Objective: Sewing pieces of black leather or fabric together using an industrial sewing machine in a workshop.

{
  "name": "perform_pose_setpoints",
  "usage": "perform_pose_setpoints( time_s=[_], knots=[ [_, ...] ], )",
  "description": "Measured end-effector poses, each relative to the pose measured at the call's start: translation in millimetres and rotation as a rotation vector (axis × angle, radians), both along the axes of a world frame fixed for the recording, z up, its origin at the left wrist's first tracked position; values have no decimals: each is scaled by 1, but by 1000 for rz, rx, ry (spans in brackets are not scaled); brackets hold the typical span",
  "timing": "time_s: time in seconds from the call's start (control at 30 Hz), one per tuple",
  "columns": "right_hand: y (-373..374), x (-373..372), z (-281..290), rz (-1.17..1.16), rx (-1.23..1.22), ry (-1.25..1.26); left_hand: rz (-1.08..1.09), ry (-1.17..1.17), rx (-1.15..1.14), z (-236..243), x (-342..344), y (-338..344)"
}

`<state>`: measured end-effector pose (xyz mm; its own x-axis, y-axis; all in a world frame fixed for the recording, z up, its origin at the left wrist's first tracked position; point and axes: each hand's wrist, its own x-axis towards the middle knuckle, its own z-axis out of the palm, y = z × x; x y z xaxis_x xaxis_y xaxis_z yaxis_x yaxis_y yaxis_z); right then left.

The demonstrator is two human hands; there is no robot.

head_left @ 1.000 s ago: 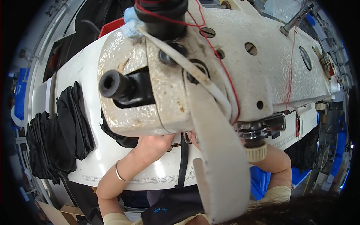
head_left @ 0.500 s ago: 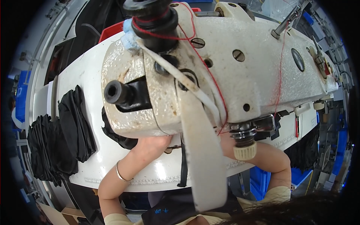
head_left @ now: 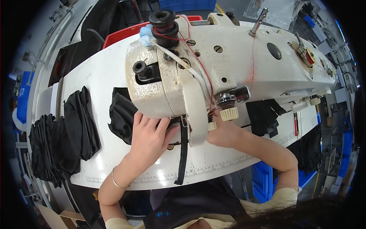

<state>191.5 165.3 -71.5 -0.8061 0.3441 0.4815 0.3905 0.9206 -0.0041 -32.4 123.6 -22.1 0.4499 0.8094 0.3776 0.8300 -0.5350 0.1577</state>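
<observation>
A white sewing machine [head_left: 232, 61] with red thread spans the middle of the view. My left hand [head_left: 148, 135] lies palm down by the front of the machine head, fingers stretched out and somewhat apart. Its fingertips come next to a black fabric piece [head_left: 121, 116], partly under the head; whether they press on it I cannot tell. My right hand [head_left: 223, 131] is under the machine arm, behind a tension knob, its fingers hidden. Between the hands a narrow black fabric strip [head_left: 183, 156] runs from the needle area toward the table's near edge.
Stacks of black fabric pieces [head_left: 78, 126] lie on the left of the white table [head_left: 213, 170]. More black pieces [head_left: 263, 114] rest right of my right hand. A printed ruler runs along the near edge. Blue bins [head_left: 263, 183] stand below on the right; a red tray [head_left: 127, 32] is behind.
The view has shifted, so the machine looks smaller and more table shows. My left hand's fingers, hidden under the machine head before, are now visible.
</observation>
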Motion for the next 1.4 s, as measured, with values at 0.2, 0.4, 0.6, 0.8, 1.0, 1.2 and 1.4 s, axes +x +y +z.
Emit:
perform_pose_setpoints(
  time_s=[0.2, 0.4, 0.6, 0.8, 1.0, 1.2, 1.4],
  knots=[
    [-24, -14, 26, 178, 366, -247, -43, 115, 11, 6, 24, -24],
    [-25, -13, 8, 97, -127, 23, -55, -75, -10, -1, 15, -15],
    [-27, -3, 10, 137, 27, 33, 83, -661, -371, -13, -21, -1],
    [-38, 0, 12, 116, 48, -60, -305, 42, 14, -44, -6, -34],
    [-37, 2, 11, 157, 41, -104, -224, 60, -190, -59, -5, -40],
    [-34, -5, 13, 147, 41, -66, -211, -123, -423, -77, -17, -50],
    [-27, 2, -12, 166, -74, -328, -177, -269, -828, -61, -17, -14]
  ],
)
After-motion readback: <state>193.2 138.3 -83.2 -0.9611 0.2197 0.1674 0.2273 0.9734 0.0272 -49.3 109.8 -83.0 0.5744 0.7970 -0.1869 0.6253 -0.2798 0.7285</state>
